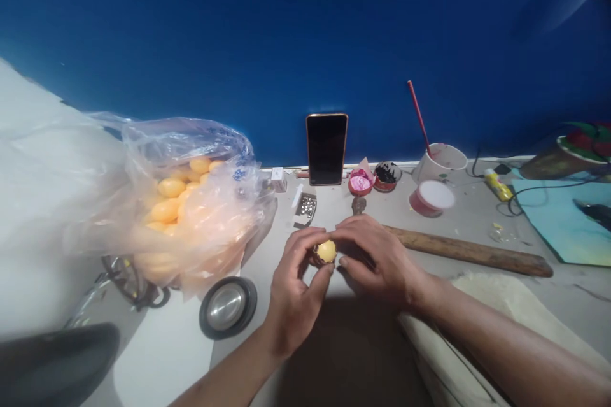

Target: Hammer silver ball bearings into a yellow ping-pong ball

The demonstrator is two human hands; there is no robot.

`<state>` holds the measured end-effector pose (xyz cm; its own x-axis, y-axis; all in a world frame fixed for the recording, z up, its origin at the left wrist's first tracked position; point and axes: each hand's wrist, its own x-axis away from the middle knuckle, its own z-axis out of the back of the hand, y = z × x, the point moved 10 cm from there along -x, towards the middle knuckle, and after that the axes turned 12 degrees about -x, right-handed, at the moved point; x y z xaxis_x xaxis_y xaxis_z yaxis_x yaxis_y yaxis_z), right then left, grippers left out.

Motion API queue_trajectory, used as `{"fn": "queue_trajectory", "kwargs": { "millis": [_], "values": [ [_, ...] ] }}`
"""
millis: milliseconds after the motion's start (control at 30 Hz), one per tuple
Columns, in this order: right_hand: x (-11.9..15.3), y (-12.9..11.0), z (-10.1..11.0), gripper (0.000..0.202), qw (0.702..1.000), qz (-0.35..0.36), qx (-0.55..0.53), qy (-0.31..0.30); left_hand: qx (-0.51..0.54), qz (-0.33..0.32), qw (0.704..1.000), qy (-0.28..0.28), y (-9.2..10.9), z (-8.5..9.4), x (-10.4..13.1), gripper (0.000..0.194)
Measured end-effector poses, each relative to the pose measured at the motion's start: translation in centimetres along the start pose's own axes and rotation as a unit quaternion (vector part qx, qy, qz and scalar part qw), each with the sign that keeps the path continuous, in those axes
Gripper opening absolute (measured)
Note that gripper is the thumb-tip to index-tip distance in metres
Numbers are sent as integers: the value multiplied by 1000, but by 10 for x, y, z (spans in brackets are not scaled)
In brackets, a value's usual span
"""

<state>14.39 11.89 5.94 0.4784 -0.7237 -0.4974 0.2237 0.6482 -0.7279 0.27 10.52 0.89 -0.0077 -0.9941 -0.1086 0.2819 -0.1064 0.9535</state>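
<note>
My left hand [298, 292] holds a small round yellow piece with a dark, uneven rim [326, 251] between thumb and fingers, just above the table. From the other side, my right hand [375, 257] curves in close to the piece, its thumb apart from its index finger. Whether the right fingertips touch the rim I cannot make out. Just beyond the hands lies a small open box of shiny bits [305, 208]. Behind the right hand is a dark metal knob [359, 205], and a wooden handle [470, 251] stretches off to the right; the hand hides any join.
A clear plastic bag of yellow oval pieces [172, 209] fills the left side, near a round metal-centred lid [228, 307]. A phone [327, 149] leans against the blue wall. Rightward stand a pink-filled cup [360, 183], a white tub with a red stick [443, 162] and a lidded tub [432, 197].
</note>
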Motion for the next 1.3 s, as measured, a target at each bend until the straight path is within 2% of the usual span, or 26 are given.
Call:
{"fn": "queue_trajectory", "kwargs": {
  "millis": [67, 167, 267, 400, 467, 567, 733, 867, 933, 1033, 1200, 1300],
  "values": [
    [0, 0, -1, 29, 1000, -10, -10, -8, -28, -20, 999, 15, 3, 4, 2, 39],
    [0, 1, -2, 43, 1000, -24, -4, -12, -54, -38, 998, 26, 8, 6, 6, 47],
    [0, -1, 2, 36, 1000, -21, 16, 12, -26, -36, 999, 19, 9, 3, 7, 44],
    [-1, -10, 8, 26, 999, 19, 18, 46, 95, 69, 993, -8, -8, -4, 2, 39],
    [-1, -12, 9, 30, 998, 30, 17, 50, 177, 124, 975, -57, -15, -15, 1, 35],
    [-2, -14, 4, 34, 998, 48, 15, 31, 257, 158, 948, -104, -15, -24, 0, 32],
    [-1, -19, -2, 28, 996, 80, 37, 12, 273, 154, 944, -101, -10, -24, -2, 37],
    [-1, -11, -2, 37, 998, 46, 53, 5, 235, 141, 960, -62, -13, -19, 0, 47],
    [0, -9, -1, 34, 998, 41, 52, 5, 224, 130, 964, -56, -14, -19, 1, 53],
    [1, -9, -1, 27, 997, 50, 52, 9, 230, 123, 963, -62, -13, -20, 2, 55],
    [3, -10, -3, 31, 996, 64, 64, 7, 237, 129, 956, -112, -9, -28, -1, 44],
    [3, -10, -2, 35, 996, 58, 74, 1, 241, 135, 955, -110, -12, -27, -4, 44]
  ]
}}
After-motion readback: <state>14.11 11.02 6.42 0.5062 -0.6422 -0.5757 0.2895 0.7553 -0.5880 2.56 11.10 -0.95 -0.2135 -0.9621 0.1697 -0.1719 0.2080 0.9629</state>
